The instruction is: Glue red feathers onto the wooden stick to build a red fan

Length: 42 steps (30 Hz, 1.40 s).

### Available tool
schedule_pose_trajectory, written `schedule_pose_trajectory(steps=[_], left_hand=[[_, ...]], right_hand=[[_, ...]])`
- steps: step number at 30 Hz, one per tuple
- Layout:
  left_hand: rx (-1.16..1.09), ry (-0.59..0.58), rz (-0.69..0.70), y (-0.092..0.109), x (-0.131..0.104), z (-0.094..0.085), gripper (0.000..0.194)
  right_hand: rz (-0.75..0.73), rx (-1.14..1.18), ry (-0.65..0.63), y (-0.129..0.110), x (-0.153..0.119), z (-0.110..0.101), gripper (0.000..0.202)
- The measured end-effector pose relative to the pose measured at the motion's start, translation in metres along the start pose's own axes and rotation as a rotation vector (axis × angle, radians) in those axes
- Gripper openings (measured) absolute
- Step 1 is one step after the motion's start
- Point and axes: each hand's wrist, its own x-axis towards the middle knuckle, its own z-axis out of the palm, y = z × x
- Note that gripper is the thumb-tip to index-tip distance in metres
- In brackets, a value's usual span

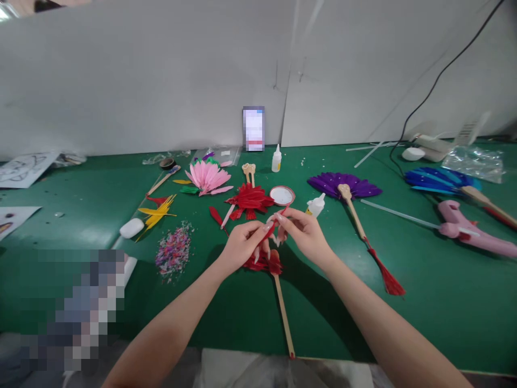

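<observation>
My left hand (243, 245) and my right hand (309, 234) meet over the middle of the green table, fingertips pinched on a small red feather (266, 234). Directly beneath them lies a partly covered fan with red feathers (258, 264) and a wooden handle (284, 312) pointing toward me. Just beyond the hands is a pile of red feathers (249, 198). A round dish of white stuff (281, 195) sits beside that pile. Close to my right hand, a white squeeze bottle (316, 205) leans over.
Finished-looking purple (343, 185) and blue (440, 180) feather fans lie right, near a pink glue gun (458, 226). Pink feathers (207, 177), yellow feathers (157, 213) and colourful bits (173, 252) lie left. A phone (253, 129) and another bottle (276, 160) stand behind.
</observation>
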Motion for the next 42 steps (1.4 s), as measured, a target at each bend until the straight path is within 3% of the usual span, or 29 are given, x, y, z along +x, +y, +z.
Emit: schedule_pose_trajectory(steps=[4, 7, 10, 14, 16, 19, 24, 35, 42], left_hand=[[0.355, 0.182, 0.255, 0.000, -0.005, 0.002, 0.030], [0.460, 0.271, 0.375, -0.002, -0.006, 0.003, 0.026], [0.293, 0.232, 0.268, -0.004, -0.003, 0.003, 0.036], [-0.137, 0.020, -0.013, -0.007, 0.003, -0.001, 0.038], [-0.292, -0.059, -0.072, -0.008, 0.005, -0.002, 0.029], [-0.416, -0.081, -0.083, -0.010, 0.005, -0.001, 0.025], [-0.409, -0.031, -0.115, -0.010, 0.003, 0.006, 0.026], [-0.316, 0.085, -0.087, -0.001, 0.000, 0.010, 0.029], [-0.291, 0.098, -0.052, 0.002, -0.003, 0.014, 0.028]], right_hand=[[-0.003, 0.014, -0.016, 0.002, -0.002, 0.002, 0.020], [-0.008, 0.031, -0.029, 0.003, -0.004, 0.003, 0.017], [-0.019, 0.042, -0.026, 0.002, -0.004, 0.002, 0.016], [-0.020, 0.079, -0.051, 0.001, -0.002, 0.001, 0.016], [-0.019, 0.069, -0.048, 0.001, -0.002, 0.001, 0.017], [-0.015, 0.017, -0.009, 0.003, -0.002, 0.003, 0.018], [-0.039, -0.059, 0.053, 0.004, -0.003, 0.003, 0.018], [-0.057, -0.131, 0.029, 0.005, -0.004, 0.002, 0.022], [-0.055, -0.104, 0.079, 0.003, -0.008, 0.008, 0.023]])
